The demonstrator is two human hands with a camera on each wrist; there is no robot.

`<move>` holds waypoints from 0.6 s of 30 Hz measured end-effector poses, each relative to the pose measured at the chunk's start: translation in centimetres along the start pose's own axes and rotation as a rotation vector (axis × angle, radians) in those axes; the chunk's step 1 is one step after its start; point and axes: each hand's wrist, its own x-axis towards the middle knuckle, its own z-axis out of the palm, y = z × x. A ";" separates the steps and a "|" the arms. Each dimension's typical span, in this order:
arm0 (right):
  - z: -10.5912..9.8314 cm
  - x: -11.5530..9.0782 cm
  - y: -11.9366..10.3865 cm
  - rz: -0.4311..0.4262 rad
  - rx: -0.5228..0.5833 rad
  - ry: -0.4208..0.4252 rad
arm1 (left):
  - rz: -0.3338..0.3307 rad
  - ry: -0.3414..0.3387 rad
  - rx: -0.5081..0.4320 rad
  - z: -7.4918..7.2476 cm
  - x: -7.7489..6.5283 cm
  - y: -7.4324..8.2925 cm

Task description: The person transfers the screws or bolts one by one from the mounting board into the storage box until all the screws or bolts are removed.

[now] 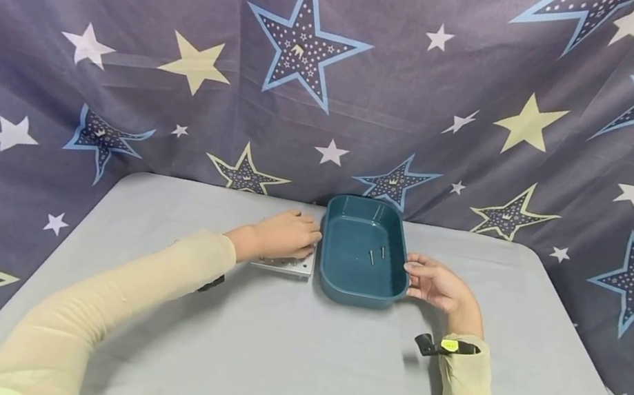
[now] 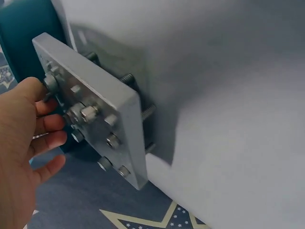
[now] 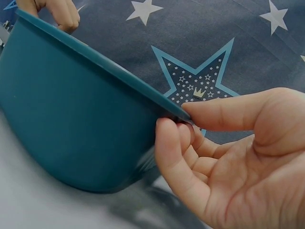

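A silver metal plate (image 2: pixel 128 107) with bolts through it sits on the table against the left side of a teal plastic tray (image 1: pixel 328 283). Several bolt heads (image 2: pixel 89 113) stand on its upper face, and threaded ends (image 2: pixel 148 112) stick out beneath. My left hand (image 1: pixel 288 235) is over the plate, its thumb and forefinger pinching a bolt (image 2: pixel 50 83) near the tray side; the fingertips are partly hidden. At the tray's right rim, my right hand (image 1: pixel 435 283) grips the edge between thumb and curled fingers. Two loose screws (image 1: pixel 371 257) lie inside the tray.
A light grey cloth covers the table (image 1: pixel 289 361). Behind it hangs a dark curtain (image 1: pixel 366 129) with stars, close to the tray's far end. Each wrist wears a black strap (image 1: pixel 458 348).
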 end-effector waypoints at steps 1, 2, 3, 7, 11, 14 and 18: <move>0.0 0.0 0.0 0.000 -0.001 0.004 | 0.007 0.012 0.009 0.1 -0.1 0.0; 0.0 0.0 0.0 0.000 -0.003 0.008 | 0.015 0.025 0.023 0.2 -0.2 -0.1; 0.0 0.0 0.0 -0.001 -0.003 0.010 | 0.021 0.038 0.037 0.4 -0.3 -0.1; 0.0 0.0 0.0 -0.004 -0.005 0.011 | 0.051 0.093 0.068 0.9 -0.5 -0.3; 0.0 0.0 0.1 -0.005 -0.004 -0.002 | 0.063 0.113 0.084 1.3 -0.6 -0.5; -0.1 0.0 0.1 -0.005 0.001 -0.013 | 0.065 0.109 0.093 1.4 -0.7 -0.6; -0.1 0.0 0.1 -0.006 0.008 -0.019 | 0.067 0.119 0.081 1.4 -0.7 -0.8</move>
